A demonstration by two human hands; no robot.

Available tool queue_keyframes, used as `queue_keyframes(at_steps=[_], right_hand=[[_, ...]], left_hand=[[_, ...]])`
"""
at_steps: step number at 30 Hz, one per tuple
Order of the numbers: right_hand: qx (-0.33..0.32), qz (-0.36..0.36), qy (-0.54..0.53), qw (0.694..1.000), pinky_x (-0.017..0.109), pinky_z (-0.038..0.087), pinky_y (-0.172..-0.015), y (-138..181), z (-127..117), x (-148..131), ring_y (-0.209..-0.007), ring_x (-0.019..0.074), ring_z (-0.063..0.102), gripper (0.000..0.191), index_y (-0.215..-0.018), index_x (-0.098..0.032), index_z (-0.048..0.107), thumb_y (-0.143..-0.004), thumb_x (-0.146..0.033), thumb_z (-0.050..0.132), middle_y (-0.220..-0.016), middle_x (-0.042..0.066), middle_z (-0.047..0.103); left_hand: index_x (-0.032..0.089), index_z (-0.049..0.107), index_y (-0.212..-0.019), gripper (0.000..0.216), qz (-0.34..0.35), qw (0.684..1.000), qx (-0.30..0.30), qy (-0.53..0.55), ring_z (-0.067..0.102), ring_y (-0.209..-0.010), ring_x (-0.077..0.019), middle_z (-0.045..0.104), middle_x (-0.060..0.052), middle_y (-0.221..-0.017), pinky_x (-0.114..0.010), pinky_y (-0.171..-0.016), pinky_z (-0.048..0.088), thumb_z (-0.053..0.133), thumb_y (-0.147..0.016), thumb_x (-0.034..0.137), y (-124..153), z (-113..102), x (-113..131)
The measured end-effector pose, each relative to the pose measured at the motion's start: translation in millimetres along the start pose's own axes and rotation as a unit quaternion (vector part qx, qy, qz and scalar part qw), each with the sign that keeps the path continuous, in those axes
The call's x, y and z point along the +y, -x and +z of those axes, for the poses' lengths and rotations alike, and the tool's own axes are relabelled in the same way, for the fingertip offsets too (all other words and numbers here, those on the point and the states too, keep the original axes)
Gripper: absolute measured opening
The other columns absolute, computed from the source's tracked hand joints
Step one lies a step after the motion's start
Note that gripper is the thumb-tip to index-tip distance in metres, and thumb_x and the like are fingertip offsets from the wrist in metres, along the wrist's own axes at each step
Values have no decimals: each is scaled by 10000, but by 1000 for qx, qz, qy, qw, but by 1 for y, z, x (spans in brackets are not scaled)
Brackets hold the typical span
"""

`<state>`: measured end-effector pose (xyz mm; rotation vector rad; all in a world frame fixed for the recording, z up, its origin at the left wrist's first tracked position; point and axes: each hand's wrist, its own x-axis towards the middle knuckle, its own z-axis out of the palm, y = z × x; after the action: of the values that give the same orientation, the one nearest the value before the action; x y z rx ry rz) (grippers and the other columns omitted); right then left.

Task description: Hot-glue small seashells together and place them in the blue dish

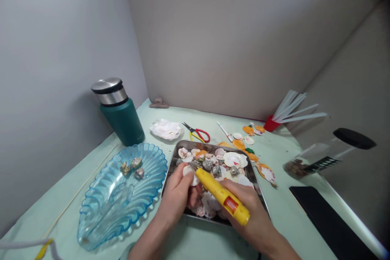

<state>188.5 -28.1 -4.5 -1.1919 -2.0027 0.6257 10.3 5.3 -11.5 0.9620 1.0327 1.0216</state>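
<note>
My left hand [176, 187] pinches a small white shell [189, 175] between thumb and fingers, above a metal tray [182, 144] of mixed shells. Wrapped around a yellow pen-shaped glue gun [222, 196] with a small orange-red window is my right hand [248, 207]. The gun's grey tip [193, 165] points at the shell and is close to it; whether they touch I cannot tell. Beneath both hands lie white, speckled and orange scallop shells [210, 203] and several grey sea-snail shells [208, 165].
At left stand a blue shell-shaped dish [122, 215] with 3 snail shells and a green bottle [122, 120]. Behind the tray are a white shell dish [166, 129], scissors [199, 133] and a marker [224, 131]. Rightward: joined orange shells [239, 144], a red cup [270, 124] of translucent sticks, a jar [300, 166], a black slab [329, 219].
</note>
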Motion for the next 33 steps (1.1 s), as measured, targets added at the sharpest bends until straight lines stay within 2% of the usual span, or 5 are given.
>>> queue_keyframes(at_steps=[10, 18, 27, 30, 33], right_hand=[[16, -20, 12, 1000, 232, 376, -538, 0, 1, 1, -558, 130, 522, 117, -810, -191, 571, -882, -267, 518, -679, -5, 601], [4, -11, 18, 1000, 229, 376, -532, -1, 0, 0, -559, 131, 530, 146, -803, -190, 574, -892, -275, 494, -676, 0, 608], [14, 0, -3, 1000, 219, 378, -509, 0, -2, -4, -536, 122, 514, 103, -764, -188, 571, -848, -240, 544, -645, -17, 578], [46, 28, -20, 998, 217, 401, -527, 1, -6, 1, -557, 124, 524, 99, -778, -190, 572, -858, -240, 543, -662, -16, 579], [118, 84, 12, 989, 224, 432, -565, 2, -21, 13, -599, 139, 555, 141, -802, -190, 576, -880, -300, 535, -705, -4, 602]], left_hand=[[198, 484, -857, 163, 9, 1000, 7, 4, 370, -317, -55, 489, 91, -435, -157, -355, 247, 493, -825, 357, 0, 0, 1], [198, 477, -868, 171, 12, 1000, -7, -11, 344, -313, -70, 424, 107, -361, -165, -373, 264, 464, -847, 367, 0, -1, 0], [199, 448, -820, 156, 14, 1000, 5, 18, 394, -321, -52, 583, 57, -548, -163, -349, 265, 483, -823, 351, -2, -1, 3], [198, 443, -816, 211, 30, 999, 9, 2, 394, -328, -50, 601, 44, -570, -167, -355, 268, 490, -836, 403, -1, 0, 4], [199, 436, -807, 253, 47, 998, 13, -46, 375, -327, -45, 583, 51, -548, -166, -356, 257, 516, -833, 438, 1, 1, 3]])
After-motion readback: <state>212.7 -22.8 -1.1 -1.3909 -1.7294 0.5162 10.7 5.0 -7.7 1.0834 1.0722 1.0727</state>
